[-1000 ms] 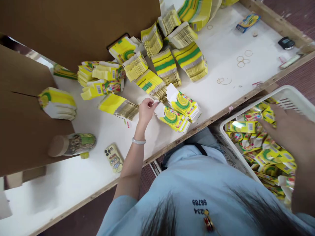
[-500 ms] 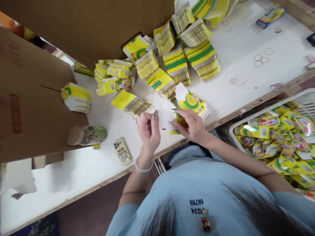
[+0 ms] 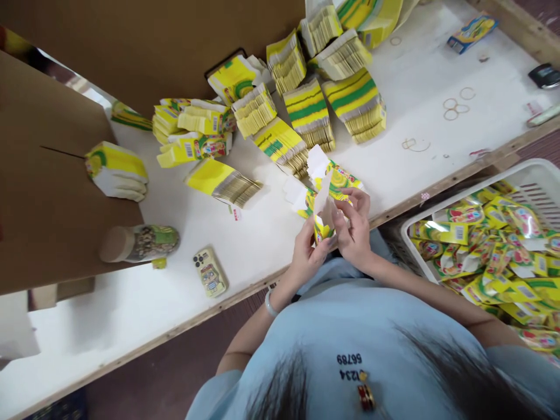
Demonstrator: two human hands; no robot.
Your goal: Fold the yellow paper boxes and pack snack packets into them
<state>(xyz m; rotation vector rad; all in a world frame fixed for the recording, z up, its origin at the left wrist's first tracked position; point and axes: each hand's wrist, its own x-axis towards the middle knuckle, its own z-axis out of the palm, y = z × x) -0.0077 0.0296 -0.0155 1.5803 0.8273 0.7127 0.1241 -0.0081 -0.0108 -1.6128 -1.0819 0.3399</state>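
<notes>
Near the table's front edge, my left hand (image 3: 308, 248) grips the left side of a small yellow and green box (image 3: 322, 224) whose white flap stands up. My right hand (image 3: 355, 226) holds the same box from the right, fingers bent at its upper opening. Just behind my hands lie printed yellow cartons with white flaps (image 3: 343, 178), partly hidden by my right hand. Another carton piece (image 3: 298, 195) shows to the left of the held box. Further back are several bundles of flat yellow cartons (image 3: 308, 111).
Brown cardboard (image 3: 175, 46) stands along the back and left. A phone (image 3: 210, 272) and a jar (image 3: 140, 242) are on the white table (image 3: 258, 251). Formed boxes (image 3: 192, 131) lie behind. At the right, a white basket (image 3: 415, 251) holds many yellow packets.
My left hand has moved right and taken hold of the box. The box is now upright and opened out between both hands. The view has shifted slightly.
</notes>
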